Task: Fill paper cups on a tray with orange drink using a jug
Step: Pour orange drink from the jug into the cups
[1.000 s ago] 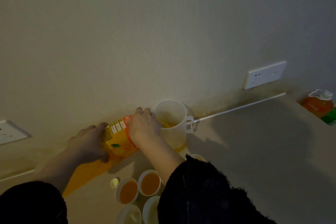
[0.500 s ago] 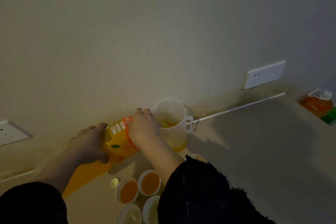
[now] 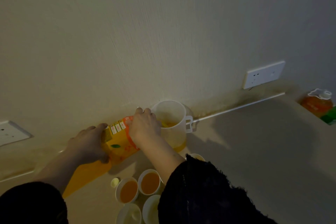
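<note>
Against the wall (image 3: 163, 32), the tilted bottle (image 3: 120, 140) is gripped by left hand (image 3: 87, 143) and right hand (image 3: 144, 125), and drink (image 3: 170, 124) could be spilled past the jug (image 3: 172, 112) if overtipped.

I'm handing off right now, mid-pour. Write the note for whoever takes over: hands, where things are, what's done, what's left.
Hands: the left hand grips the body of the orange drink bottle; the right hand grips its neck end, tipped over the jug.
Jug: stands by the wall, handle to the right, with only a shallow layer of drink inside.
Done: two filled cups sit nearest the bottle.
Left: two empty-looking cups sit below them, and one half-hidden cup is behind the right sleeve. Likely next: finish topping up the jug, set the bottle down, pour the rest.
</note>
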Demonstrator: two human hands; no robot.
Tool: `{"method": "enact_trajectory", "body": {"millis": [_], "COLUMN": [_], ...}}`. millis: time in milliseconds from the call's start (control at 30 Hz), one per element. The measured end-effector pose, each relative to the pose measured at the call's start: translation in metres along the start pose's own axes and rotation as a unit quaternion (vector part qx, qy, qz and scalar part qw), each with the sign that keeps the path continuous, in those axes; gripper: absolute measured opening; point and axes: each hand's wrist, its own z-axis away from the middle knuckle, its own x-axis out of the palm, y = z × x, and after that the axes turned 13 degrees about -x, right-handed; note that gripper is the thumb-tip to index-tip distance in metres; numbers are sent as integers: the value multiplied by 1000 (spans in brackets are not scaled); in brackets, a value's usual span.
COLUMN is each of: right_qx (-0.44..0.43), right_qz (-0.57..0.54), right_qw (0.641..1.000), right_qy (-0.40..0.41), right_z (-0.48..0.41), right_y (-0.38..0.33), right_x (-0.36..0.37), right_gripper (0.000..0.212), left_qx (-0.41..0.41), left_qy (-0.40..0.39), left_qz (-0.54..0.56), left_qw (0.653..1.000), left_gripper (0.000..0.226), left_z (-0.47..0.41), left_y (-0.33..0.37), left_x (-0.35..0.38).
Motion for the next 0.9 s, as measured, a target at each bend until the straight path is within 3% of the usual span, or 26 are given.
{"method": "enact_trajectory", "body": {"millis": [900], "right_qx": [-4], "right_qz": [6], "right_qw": [1000], "right_qy": [9], "right_z": [-2], "right_y": [3], "right_x": [-2], "right_gripper": [45], "left_qx": [-5], "left_qy": [-7], "left_qz": [8], "left_qw": [1000], "left_gripper": [124], "left_z": [-5], "left_y": [2], "left_x": [3]}}
